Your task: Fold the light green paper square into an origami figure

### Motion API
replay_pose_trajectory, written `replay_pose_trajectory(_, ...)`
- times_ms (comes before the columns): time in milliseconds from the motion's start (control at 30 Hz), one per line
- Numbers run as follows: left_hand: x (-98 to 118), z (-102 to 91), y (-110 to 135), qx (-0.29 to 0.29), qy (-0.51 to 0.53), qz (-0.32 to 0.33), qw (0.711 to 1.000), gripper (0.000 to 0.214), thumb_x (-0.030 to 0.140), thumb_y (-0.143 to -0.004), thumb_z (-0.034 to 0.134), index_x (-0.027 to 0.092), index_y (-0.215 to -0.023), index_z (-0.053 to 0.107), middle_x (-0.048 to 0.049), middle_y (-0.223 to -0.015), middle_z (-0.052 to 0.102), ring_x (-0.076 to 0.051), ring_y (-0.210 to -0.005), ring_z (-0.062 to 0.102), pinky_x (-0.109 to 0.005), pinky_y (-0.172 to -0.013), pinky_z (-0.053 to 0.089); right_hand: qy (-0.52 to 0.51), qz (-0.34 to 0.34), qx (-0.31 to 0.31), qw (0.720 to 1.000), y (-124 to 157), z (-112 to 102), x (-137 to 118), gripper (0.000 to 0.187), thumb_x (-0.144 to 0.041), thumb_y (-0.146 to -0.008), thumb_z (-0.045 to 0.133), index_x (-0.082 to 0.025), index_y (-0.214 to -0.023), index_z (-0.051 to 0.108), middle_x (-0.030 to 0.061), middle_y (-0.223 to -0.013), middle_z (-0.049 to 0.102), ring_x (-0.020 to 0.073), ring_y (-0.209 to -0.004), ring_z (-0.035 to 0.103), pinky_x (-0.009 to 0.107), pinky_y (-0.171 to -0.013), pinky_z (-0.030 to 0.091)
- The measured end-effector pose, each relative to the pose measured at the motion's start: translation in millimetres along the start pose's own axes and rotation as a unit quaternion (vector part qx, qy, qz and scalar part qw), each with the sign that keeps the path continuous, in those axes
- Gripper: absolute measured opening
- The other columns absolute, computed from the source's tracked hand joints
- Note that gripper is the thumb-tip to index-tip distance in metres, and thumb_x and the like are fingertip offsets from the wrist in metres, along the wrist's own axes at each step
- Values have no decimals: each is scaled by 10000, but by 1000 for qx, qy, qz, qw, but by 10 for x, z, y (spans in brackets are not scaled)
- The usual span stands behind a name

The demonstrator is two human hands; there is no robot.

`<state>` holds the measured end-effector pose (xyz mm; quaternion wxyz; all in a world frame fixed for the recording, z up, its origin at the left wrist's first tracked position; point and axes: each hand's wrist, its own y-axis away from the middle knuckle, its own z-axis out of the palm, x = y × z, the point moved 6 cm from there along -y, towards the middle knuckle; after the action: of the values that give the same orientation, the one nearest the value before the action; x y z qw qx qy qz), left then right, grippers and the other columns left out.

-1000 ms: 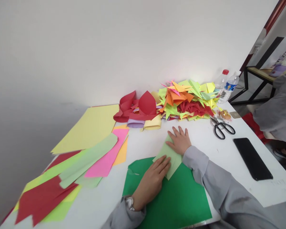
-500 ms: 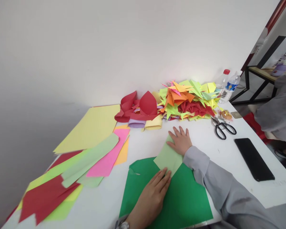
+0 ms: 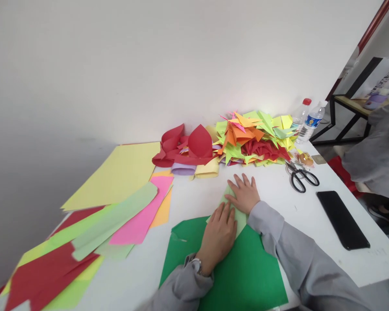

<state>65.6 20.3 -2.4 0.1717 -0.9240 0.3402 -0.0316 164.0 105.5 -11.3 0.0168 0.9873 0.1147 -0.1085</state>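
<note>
A small pale green sheet of paper [image 3: 241,223] lies partly over a larger dark green sheet [image 3: 246,276] on the white table. My left hand [image 3: 218,233] rests flat on the pale green paper, fingers stretched out and pointing away from me, covering much of it. At its far corner my right hand [image 3: 244,194] presses down with spread fingers. Neither hand grips anything. Most of the pale green paper is hidden beneath the two hands.
Coloured paper strips [image 3: 116,220] and a large yellow sheet [image 3: 113,172] lie left. Folded paper shapes [image 3: 256,138] and red paper pieces [image 3: 199,144] line the wall. Scissors [image 3: 300,177], a black phone [image 3: 342,220] and bottles [image 3: 313,122] are right; a person's grey sleeve [image 3: 369,151] shows beyond.
My left hand has slid forward along the pale green paper, closer to my right hand. The right hand stays at the far corner. The view has shifted slightly.
</note>
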Motion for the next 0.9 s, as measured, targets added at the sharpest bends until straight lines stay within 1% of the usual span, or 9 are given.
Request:
replay_pose_trajectory(133,-58,-52,75,15,-1,-56,998,332,235,-907,459,52,-1129,625,-222,-1214,608,-345,-1139,563,-470,-921,500,3,-5,9,1000,5,-23,-15,586,-580,-958,255,-285,-1457,339,68,-1551,258,358,-1417,152,629,-1095,103)
replay_pose_trajectory(267,-45,-86,111,34,-7,-71,997,330,226,-901,466,54,-1142,613,-219,-1234,602,-345,-1150,559,-451,-917,500,5,-11,29,1000,41,-95,-37,552,-564,-955,317,-314,-1446,359,100,-1532,289,353,-1410,176,610,-1095,122)
replay_pose_trajectory(333,-41,-88,115,41,-2,-74,996,338,229,-898,468,59,-1156,606,-213,-1236,604,-345,-1155,557,-451,-920,495,4,-54,42,998,76,-129,-88,493,-548,-950,365,-351,-1396,439,91,-1520,308,343,-1413,171,596,-1103,108)
replay_pose_trajectory(433,-50,-86,125,35,11,-77,996,363,246,-892,477,61,-1181,595,-204,-1201,627,-348,-1140,562,-456,-909,490,-7,-160,41,986,145,-121,-206,373,-511,-948,417,-364,-1218,627,65,-1492,363,318,-1418,173,575,-1120,67)
replay_pose_trajectory(500,-61,-89,133,28,19,-81,996,366,253,-896,474,69,-1189,593,-197,-1189,635,-342,-1126,568,-453,-899,487,-12,-194,37,980,171,-95,-244,338,-483,-954,425,-360,-1140,680,58,-1473,396,304,-1415,191,571,-1124,66)
replay_pose_trajectory(567,-70,-91,138,21,29,-84,996,364,253,-905,465,80,-1200,590,-196,-1215,622,-330,-1128,566,-449,-904,478,-10,-187,41,982,166,-73,-239,324,-454,-966,419,-368,-1131,684,49,-1457,423,299,-1405,217,574,-1122,81)
replay_pose_trajectory(633,-75,-87,139,18,42,-88,995,366,255,-910,459,79,-1205,585,-207,-1251,598,-327,-1137,560,-448,-912,469,-1,-162,50,986,140,-63,-214,323,-429,-978,402,-377,-1133,681,37,-1446,440,296,-1394,242,575,-1121,93)
replay_pose_trajectory(800,-86,-67,149,24,70,-102,992,359,272,-926,438,93,-1203,581,-205,-1287,572,-322,-1157,548,-453,-926,461,33,-78,72,994,22,-98,-84,365,-421,-998,345,-372,-1144,675,41,-1427,463,296,-1370,288,580,-1109,115)
replay_pose_trajectory(900,-84,-63,156,23,65,-103,992,374,271,-925,437,72,-1211,573,-212,-1289,569,-323,-1164,545,-449,-926,466,49,-23,80,995,-55,-151,26,392,-429,-1004,312,-374,-1157,668,38,-1421,469,305,-1365,288,581,-1098,131)
